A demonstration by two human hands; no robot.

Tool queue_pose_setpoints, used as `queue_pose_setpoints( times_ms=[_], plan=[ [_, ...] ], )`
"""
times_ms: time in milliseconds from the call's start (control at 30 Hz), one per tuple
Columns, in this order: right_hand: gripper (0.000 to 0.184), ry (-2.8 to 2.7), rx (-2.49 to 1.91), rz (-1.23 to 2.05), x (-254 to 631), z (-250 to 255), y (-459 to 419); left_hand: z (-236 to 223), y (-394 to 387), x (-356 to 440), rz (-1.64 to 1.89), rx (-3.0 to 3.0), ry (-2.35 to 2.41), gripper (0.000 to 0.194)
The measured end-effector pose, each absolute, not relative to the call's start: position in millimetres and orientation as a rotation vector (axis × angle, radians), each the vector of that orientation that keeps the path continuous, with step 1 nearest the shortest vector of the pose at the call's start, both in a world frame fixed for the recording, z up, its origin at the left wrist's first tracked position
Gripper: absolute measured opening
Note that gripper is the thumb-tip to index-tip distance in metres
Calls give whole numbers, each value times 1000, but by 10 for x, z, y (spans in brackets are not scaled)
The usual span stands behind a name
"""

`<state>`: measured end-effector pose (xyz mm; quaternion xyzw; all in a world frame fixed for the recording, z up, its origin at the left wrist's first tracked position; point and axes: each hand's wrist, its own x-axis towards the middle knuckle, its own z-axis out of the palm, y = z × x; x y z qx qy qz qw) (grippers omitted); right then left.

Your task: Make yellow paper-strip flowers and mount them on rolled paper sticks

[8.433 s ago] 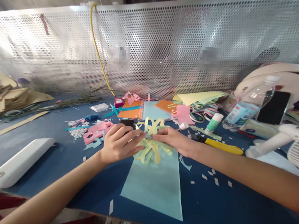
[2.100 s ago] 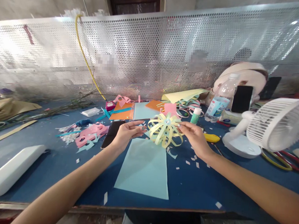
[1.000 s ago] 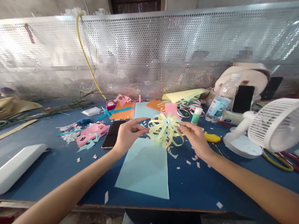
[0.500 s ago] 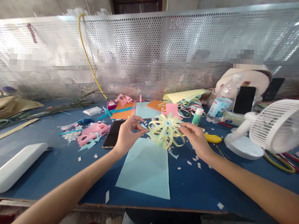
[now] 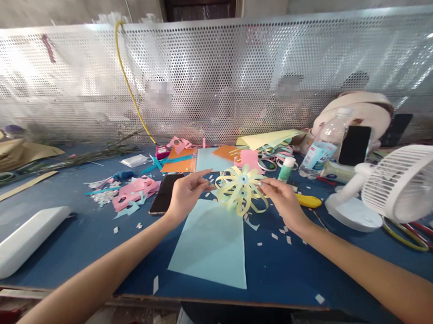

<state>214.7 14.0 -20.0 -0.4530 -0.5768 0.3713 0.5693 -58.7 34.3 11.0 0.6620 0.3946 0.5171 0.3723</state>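
Note:
A flower of looped pale yellow and light blue paper strips (image 5: 243,192), with a small round centre, is held above the front of the table. My right hand (image 5: 282,197) pinches a loop at its right edge between thumb and fingers. On the other side my left hand (image 5: 187,194) has its fingertips close to the left loops, index finger stretched out and nothing seen in it. Beneath the flower lies a light blue paper sheet (image 5: 210,248). Behind my left hand is a dark phone (image 5: 164,198), partly covered by it.
A glue stick (image 5: 286,169), yellow cutter (image 5: 309,200), white fan (image 5: 393,185) and plastic bottle (image 5: 321,148) are on the right. Pink paper scraps (image 5: 133,194) and a white device (image 5: 19,243) lie left. A perforated metal screen (image 5: 221,75) rises behind the table.
My left index finger has straightened out from a curled position beside the flower. The flower and my right hand have hardly moved.

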Motion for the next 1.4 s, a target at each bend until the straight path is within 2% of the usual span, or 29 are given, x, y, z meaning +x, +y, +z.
queue_pose_setpoints(
  times_ms=[200, 667, 967, 1167, 1300, 1400],
  plan=[
    [26, -1366, -1082, 862, 2153, -190, 122, 106, 340, -587, 1295, 1672, 988, 46],
    [28, -1353, -1091, 867, 2147, -197, 132, 138, 296, -584, 1371, 1723, 1070, 31],
    [28, -1369, -1093, 849, 2156, -203, 124, 88, 336, -580, 1253, 1656, 1002, 40],
    [29, -1370, -1098, 849, 2140, -202, 128, 162, 309, -571, 1281, 1605, 1029, 28],
    [30, -1367, -1107, 845, 2140, -205, 130, 146, 319, -565, 1301, 1643, 1039, 31],
    [30, -1364, -1105, 857, 2145, -201, 126, 125, 322, -569, 1281, 1655, 1043, 23]
  ],
)
